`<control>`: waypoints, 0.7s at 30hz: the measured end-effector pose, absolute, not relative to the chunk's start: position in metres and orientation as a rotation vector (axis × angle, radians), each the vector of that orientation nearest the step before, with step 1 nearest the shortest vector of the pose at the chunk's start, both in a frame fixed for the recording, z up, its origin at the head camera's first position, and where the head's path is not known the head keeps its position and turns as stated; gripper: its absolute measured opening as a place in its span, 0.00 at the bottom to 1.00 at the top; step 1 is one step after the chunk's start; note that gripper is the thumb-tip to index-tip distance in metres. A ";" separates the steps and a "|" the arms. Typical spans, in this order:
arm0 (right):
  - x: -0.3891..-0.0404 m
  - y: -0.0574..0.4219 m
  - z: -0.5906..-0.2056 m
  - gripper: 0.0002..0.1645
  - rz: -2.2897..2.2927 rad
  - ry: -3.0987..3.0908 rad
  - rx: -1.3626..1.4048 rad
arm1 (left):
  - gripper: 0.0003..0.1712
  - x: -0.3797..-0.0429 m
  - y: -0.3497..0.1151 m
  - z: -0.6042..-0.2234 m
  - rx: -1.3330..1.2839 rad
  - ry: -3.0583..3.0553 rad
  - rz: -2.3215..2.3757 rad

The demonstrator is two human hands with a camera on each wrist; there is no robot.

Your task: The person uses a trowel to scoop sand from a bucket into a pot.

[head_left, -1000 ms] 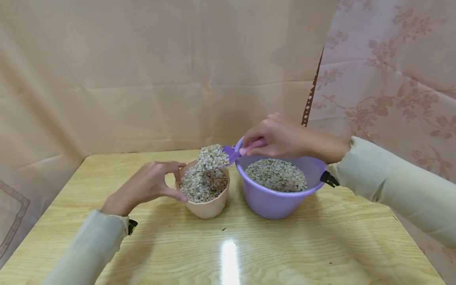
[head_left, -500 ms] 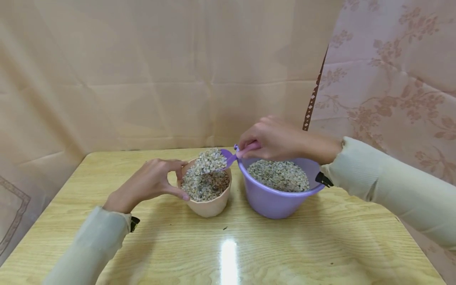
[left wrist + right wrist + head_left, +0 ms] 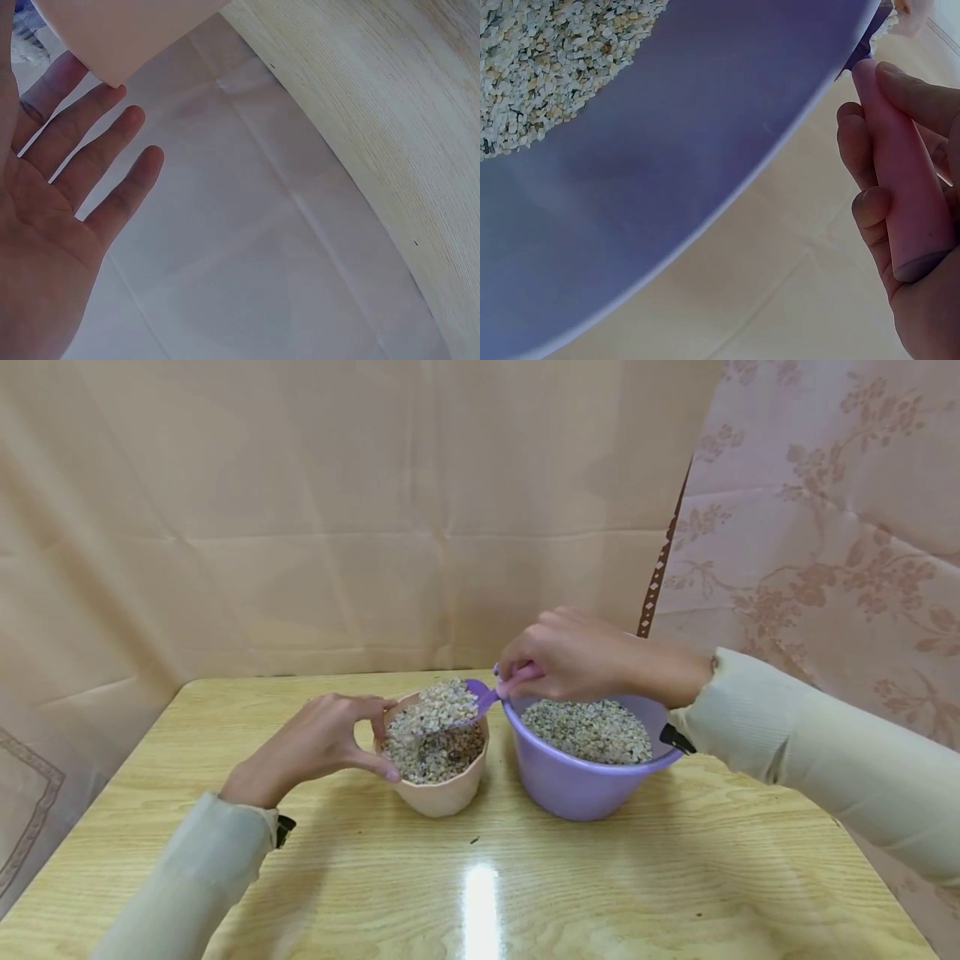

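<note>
My right hand (image 3: 581, 652) grips the pink handle of a small trowel (image 3: 907, 172); in the right wrist view the fingers curl round it. The purple blade, heaped with pale gravel (image 3: 444, 703), tilts down over a peach-coloured pot (image 3: 442, 797). Grains spill off its tip into the pot, which is nearly full of gravel. My left hand (image 3: 315, 739) holds the pot at its left side, thumb on the near rim and a finger behind. In the left wrist view the other fingers are spread, the fingertips at the pot's wall.
A purple basin (image 3: 581, 793) of gravel stands right of the pot, under my right hand and wrist. Both stand on a light wooden table (image 3: 360, 877), with small dark specks in front. A beige curtain (image 3: 337, 527) hangs behind, a patterned cloth (image 3: 840, 552) at right.
The right hand and trowel have dipped slightly, and the blade now sits lower over the pot. More gravel slides off it. The left hand stays on the pot.
</note>
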State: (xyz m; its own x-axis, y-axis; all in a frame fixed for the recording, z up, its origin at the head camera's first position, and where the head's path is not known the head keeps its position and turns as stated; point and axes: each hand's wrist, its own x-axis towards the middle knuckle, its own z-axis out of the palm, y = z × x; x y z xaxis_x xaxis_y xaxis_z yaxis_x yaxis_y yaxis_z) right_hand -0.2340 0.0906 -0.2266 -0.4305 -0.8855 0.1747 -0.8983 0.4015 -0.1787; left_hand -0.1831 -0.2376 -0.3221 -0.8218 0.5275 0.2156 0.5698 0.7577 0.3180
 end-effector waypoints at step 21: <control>-0.225 0.076 -0.208 0.06 -0.050 -2.619 1.618 | 0.30 -0.182 -0.236 -0.324 -0.878 -2.847 -0.553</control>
